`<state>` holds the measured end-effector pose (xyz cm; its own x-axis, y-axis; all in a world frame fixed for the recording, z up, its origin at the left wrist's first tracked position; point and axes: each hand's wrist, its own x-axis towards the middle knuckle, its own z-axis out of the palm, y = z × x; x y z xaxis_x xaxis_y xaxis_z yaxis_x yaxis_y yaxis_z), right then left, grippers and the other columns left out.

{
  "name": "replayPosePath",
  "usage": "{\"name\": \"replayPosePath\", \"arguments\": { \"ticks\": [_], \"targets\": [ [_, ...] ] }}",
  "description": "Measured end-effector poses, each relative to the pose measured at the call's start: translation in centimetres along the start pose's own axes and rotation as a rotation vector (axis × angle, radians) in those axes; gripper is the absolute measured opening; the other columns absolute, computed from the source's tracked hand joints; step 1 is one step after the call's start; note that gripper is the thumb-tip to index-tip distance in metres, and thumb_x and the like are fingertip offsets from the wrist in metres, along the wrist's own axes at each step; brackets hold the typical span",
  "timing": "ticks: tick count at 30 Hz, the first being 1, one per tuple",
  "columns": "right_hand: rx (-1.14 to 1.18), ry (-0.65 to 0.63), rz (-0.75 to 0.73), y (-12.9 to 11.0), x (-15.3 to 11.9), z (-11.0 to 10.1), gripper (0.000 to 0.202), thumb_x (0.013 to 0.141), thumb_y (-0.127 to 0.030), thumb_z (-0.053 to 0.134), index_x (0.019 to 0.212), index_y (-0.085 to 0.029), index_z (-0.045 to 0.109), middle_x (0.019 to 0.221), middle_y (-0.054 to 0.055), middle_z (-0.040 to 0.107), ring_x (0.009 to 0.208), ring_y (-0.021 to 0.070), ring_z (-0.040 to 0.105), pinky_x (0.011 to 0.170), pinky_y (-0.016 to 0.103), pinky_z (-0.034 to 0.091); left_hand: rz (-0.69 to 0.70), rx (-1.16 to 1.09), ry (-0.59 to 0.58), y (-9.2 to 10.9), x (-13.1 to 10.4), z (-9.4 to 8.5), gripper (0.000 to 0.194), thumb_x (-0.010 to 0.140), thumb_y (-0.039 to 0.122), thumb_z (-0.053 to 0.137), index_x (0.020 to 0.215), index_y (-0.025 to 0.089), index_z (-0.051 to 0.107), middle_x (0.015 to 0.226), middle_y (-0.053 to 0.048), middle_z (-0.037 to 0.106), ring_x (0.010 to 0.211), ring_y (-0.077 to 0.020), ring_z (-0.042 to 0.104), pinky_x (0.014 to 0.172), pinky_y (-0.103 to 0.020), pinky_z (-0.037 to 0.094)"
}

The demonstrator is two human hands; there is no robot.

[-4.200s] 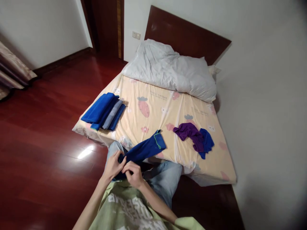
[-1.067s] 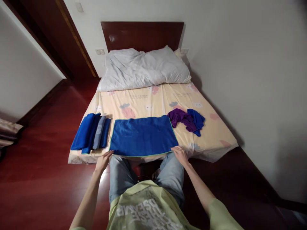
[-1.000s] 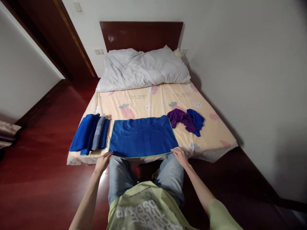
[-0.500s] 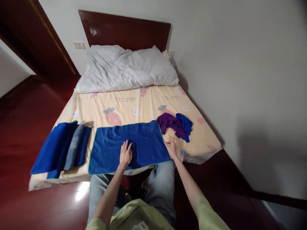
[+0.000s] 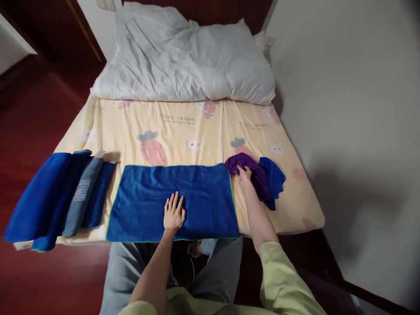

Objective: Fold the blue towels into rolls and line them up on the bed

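Observation:
A blue towel (image 5: 206,201) with a green edge lies spread flat near the front edge of the bed. My left hand (image 5: 174,213) rests on its middle, fingers spread. Right of the towel, my right hand (image 5: 243,174) touches a crumpled purple cloth (image 5: 257,175), its fingers bent at the cloth's near side; whether they pinch it is unclear. A crumpled blue cloth (image 5: 274,175) lies against the purple one. At the left are folded blue cloths (image 5: 42,197) and a grey-blue one (image 5: 83,192) with lettering, side by side.
The yellow patterned sheet (image 5: 177,144) covers the bed. A bunched white quilt (image 5: 183,61) lies at the far end, before the dark headboard (image 5: 223,9). A grey-white wall (image 5: 354,109) stands to the right. Dark red floor (image 5: 29,109) shows at the left.
My right hand has moved from the towel's right edge forward onto the purple cloth. My left hand now lies flatter on the towel. The view has tipped down and closer to the bed.

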<state>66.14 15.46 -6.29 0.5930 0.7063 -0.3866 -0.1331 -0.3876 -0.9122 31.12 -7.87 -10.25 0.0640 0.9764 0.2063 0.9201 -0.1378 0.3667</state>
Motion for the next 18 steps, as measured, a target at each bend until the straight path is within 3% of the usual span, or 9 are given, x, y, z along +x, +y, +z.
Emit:
{"name": "replayPosePath", "arguments": {
  "ticks": [2,5,8,11,15,16,18],
  "targets": [
    [0.031,0.091,0.011,-1.5,3.0,-0.2,0.051,0.078,-0.026,0.077,0.123,-0.024,0.055,0.097,0.000,0.069,0.062,0.0094,0.063,0.056,0.021,0.059,-0.009,0.004,-0.008,0.1,0.0,0.1,0.056,0.095,0.021,0.046,0.150,0.019,0.053,0.165,-0.010,0.033,0.153,-0.0295,0.031,0.125,-0.051,0.026],
    [0.149,0.209,-0.083,-3.8,7.1,-1.8,0.057,0.080,-0.020,0.072,0.131,-0.029,0.049,0.112,0.001,0.068,0.083,0.0104,0.069,0.078,0.027,0.062,-0.013,0.006,-0.020,0.1,0.0,0.0,0.056,0.095,0.021,0.046,0.150,0.019,0.052,0.165,-0.010,0.034,0.153,-0.0296,0.031,0.125,-0.052,0.026],
    [0.137,0.085,-0.138,-4.3,8.8,-3.5,0.070,0.079,-0.021,0.070,0.141,-0.033,0.040,0.126,0.004,0.065,0.100,0.0135,0.070,0.094,0.035,0.058,-0.016,0.003,-0.024,0.1,-0.1,-0.1,0.055,0.095,0.021,0.046,0.150,0.018,0.052,0.164,-0.010,0.034,0.153,-0.0296,0.030,0.125,-0.052,0.026],
    [-0.050,0.031,-0.230,-2.5,6.6,-3.7,0.077,0.077,-0.025,0.071,0.145,-0.029,0.036,0.132,0.011,0.062,0.111,0.0218,0.068,0.101,0.045,0.054,-0.021,-0.019,-0.023,0.1,0.0,-0.2,0.056,0.095,0.021,0.047,0.150,0.019,0.053,0.164,-0.010,0.034,0.153,-0.0301,0.031,0.125,-0.052,0.026],
    [-0.278,0.175,-0.586,1.6,0.5,-1.2,0.063,0.081,-0.029,0.065,0.140,-0.018,0.046,0.128,0.018,0.062,0.112,0.0270,0.066,0.103,0.048,0.052,-0.031,-0.068,-0.012,0.4,0.0,-0.2,0.056,0.094,0.020,0.048,0.150,0.021,0.052,0.165,-0.010,0.034,0.153,-0.0307,0.031,0.125,-0.054,0.027],
    [-0.314,0.118,-0.677,2.5,-0.9,-0.4,0.055,0.084,-0.031,0.061,0.136,-0.017,0.050,0.126,0.018,0.063,0.112,0.0267,0.066,0.104,0.048,0.052,-0.033,-0.081,-0.010,0.5,-0.1,-0.3,0.055,0.094,0.020,0.048,0.149,0.021,0.053,0.164,-0.010,0.035,0.153,-0.0308,0.032,0.125,-0.055,0.027],
    [-0.409,-0.148,-0.807,3.9,-2.8,1.2,0.041,0.089,-0.035,0.055,0.127,-0.019,0.060,0.123,0.016,0.067,0.114,0.0265,0.064,0.106,0.047,0.050,-0.041,-0.124,-0.007,0.4,-0.3,-0.6,0.050,0.096,0.020,0.046,0.146,0.021,0.055,0.163,-0.011,0.038,0.152,-0.0308,0.033,0.124,-0.056,0.029]
  ]
}}
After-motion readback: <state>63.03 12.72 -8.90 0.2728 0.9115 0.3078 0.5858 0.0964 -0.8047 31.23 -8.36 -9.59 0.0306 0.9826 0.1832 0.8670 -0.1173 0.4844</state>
